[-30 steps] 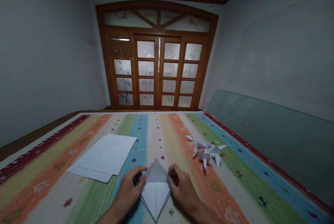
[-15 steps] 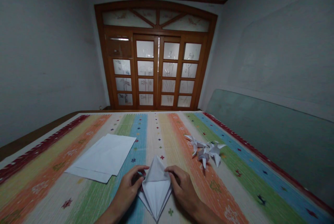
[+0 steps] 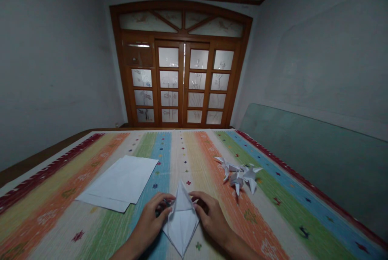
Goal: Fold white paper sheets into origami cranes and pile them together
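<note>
A white folded paper, diamond-shaped with a raised pointed flap at its far end, lies on the striped cloth at the bottom centre. My left hand pinches its left edge between thumb and fingers. On the other side, my right hand grips the right edge near the flap's base. Both hands' curled fingers partly hide the paper's sides. To the left rests a stack of flat white paper sheets. Several folded white paper figures stand clustered at the right.
A striped, patterned cloth covers the table. Beyond its far edge is a wooden door with glass panes. A pale green panel runs along the right wall.
The flap's sides have been drawn inward, so its upper point looks narrower. Both hands have moved slightly, with my right fingertips nearer the middle.
</note>
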